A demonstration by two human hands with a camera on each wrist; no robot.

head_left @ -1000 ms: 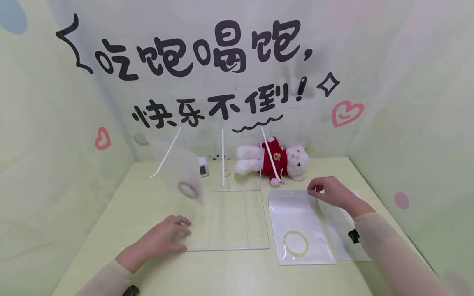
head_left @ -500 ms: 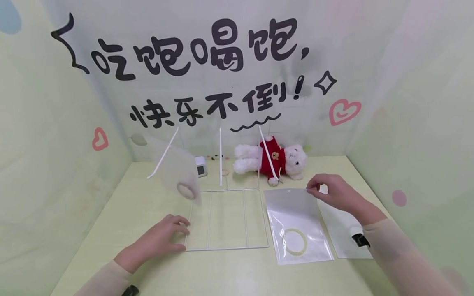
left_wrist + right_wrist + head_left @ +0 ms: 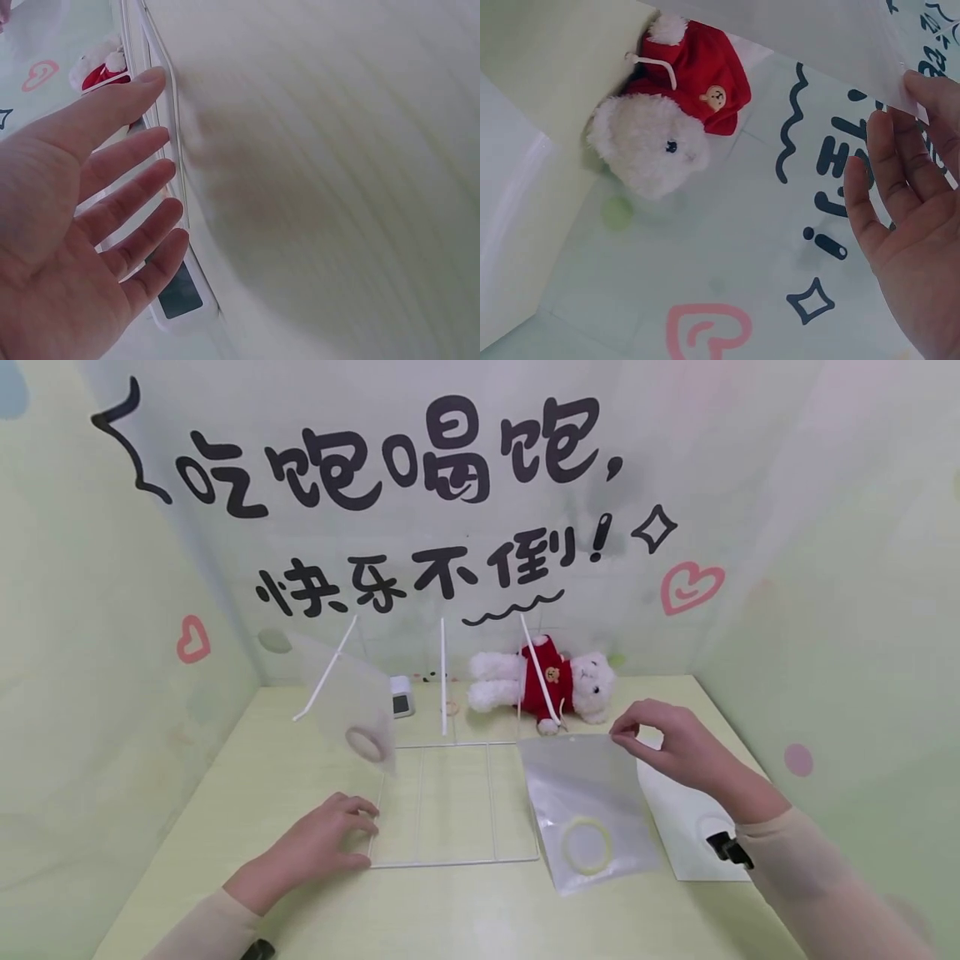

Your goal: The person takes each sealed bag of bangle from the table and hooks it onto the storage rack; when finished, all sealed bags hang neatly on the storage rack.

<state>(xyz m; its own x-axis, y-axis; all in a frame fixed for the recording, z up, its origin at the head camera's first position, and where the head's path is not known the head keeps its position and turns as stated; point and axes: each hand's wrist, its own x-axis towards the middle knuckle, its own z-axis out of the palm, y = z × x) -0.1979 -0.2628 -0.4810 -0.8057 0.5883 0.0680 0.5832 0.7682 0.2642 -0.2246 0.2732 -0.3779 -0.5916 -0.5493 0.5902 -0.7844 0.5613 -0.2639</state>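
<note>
My right hand (image 3: 682,756) pinches the top right corner of a clear zip pouch (image 3: 577,785) between thumb and fingers. A pale yellow bangle-like ring (image 3: 566,847) shows low inside that pouch, which is tilted up with its top raised. At the left side of a white wire display rack (image 3: 457,863), my left hand (image 3: 318,845) touches the base frame with loosely extended fingers. In the left wrist view its fingertips line up along the wire. Another pouch (image 3: 352,693) with a ring hangs from the rack's left prong; the middle and right prongs are bare.
Another flat pouch (image 3: 690,843) lies at the right, partly under my right forearm. Behind the rack, a white plush bear (image 3: 547,681) in a red sweater lies on its side. A small white device with a dark screen (image 3: 402,697) stands at the back.
The pouch in my right hand has been raised from lying flat and drawn slightly left toward the rack. My left hand stays at the rack's base; the head view has shifted slightly.
</note>
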